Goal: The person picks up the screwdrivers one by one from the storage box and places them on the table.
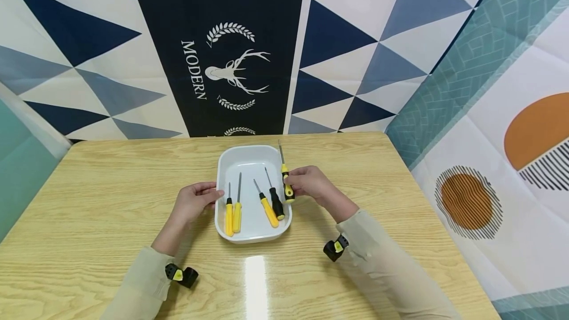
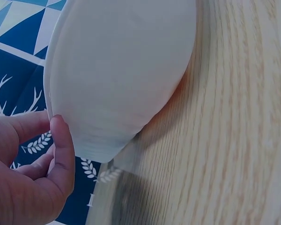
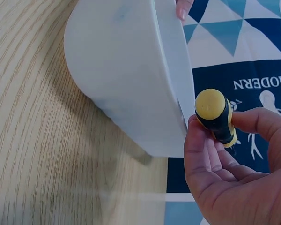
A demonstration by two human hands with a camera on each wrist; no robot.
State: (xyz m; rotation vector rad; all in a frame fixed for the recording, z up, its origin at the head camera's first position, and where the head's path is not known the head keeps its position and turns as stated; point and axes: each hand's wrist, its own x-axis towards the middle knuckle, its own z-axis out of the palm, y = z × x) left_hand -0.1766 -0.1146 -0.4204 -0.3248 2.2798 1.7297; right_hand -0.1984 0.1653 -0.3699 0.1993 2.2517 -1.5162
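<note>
My left hand (image 1: pixel 192 203) pinches the left rim of a white plastic tray (image 1: pixel 253 239) between thumb and fingers. Held by the right hand (image 1: pixel 311 182) is a black-and-yellow screwdriver (image 1: pixel 289 193), over the tray's right rim with its shaft pointing away from me. The right wrist view shows its round yellow handle end (image 3: pixel 210 104) between thumb and fingers. In the tray's left half lie a yellow-and-black screwdriver (image 1: pixel 229 220) and an all-yellow-handled screwdriver (image 1: pixel 237 218). On its right side are a yellow screwdriver with a black collar (image 1: pixel 269 213) and a black-handled screwdriver (image 1: pixel 276 204).
The tray stands on a wood-grain table (image 1: pixel 111 211), near its far edge. Behind the table hangs a patterned cloth (image 1: pixel 249 53) with triangles and a deer head. Another printed cloth (image 1: pixel 480 162) hangs at the right. Both sleeves carry small black wrist cameras.
</note>
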